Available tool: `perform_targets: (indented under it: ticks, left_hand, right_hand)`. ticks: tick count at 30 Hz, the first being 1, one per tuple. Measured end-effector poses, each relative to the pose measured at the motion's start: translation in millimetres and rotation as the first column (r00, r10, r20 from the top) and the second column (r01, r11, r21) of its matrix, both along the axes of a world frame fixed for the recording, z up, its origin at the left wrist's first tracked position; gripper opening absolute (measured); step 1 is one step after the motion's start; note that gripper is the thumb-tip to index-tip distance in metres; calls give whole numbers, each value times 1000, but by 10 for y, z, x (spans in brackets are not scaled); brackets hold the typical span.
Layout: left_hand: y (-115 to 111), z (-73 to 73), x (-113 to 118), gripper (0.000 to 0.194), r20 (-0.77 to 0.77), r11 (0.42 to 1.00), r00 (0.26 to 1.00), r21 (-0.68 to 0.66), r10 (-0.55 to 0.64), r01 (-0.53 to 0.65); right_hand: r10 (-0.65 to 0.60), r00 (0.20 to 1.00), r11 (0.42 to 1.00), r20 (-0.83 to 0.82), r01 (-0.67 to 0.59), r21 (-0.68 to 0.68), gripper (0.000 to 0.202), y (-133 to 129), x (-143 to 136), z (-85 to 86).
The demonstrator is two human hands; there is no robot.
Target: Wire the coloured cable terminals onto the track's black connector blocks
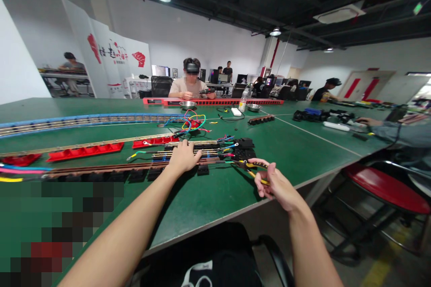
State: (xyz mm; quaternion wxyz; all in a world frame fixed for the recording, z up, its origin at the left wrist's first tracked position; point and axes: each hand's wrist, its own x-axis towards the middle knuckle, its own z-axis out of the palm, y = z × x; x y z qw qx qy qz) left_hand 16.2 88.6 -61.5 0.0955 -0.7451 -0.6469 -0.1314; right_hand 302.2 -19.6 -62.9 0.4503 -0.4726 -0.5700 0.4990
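My left hand (183,159) bears down on a bundle of long rails, its fingers curled over the metal rods and its thumb pointing right. Nearest me in that bundle runs a brown rail (111,169) on black holders. In my right hand (271,181) is a pair of pliers (259,166) with yellow-and-black handles. Their jaws are close to a thin green wire at the rail's right end; I cannot tell whether they grip it. Wires with ring terminals (236,144) stick out beside a black end block (244,143). A loose green wire (136,154) lies left of my left hand.
A blue curved rail (84,120), red holders (85,151) and tangled wires (195,122) lie farther back. Across the green table (313,152) a person sits behind a long red rail (222,102). A bottle (243,101) and metal bowls (187,105) stand there. A red stool (387,188) is right.
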Motion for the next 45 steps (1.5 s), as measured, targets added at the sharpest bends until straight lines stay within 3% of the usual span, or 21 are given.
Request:
perform_targets:
  ticks: [9, 20, 35, 40, 45]
  left_hand:
    - [17, -16, -10, 54, 2, 1000, 1000, 6, 1, -1]
    - [-6, -3, 3, 53, -1, 1000, 1000, 13, -2, 2]
    - [-15, 2, 2, 55, -7, 1000, 1000, 5, -1, 1]
    - [-19, 21, 10, 54, -8, 1000, 1000, -12, 10, -10]
    - [-23, 22, 11, 54, -1, 1000, 1000, -12, 10, -10]
  right_hand:
    - [4, 998, 1000, 59, -4, 8, 80, 5, 9, -31]
    - [68, 987, 998, 147, -68, -4, 58, -16, 40, 33]
    - [121, 974, 992, 190, -123, 3, 66, -56, -1, 31]
    - [83, 984, 993, 158, -96, 75, 68, -28, 13, 16]
    - [45, 980, 997, 194, -57, 60, 59, -25, 9, 42]
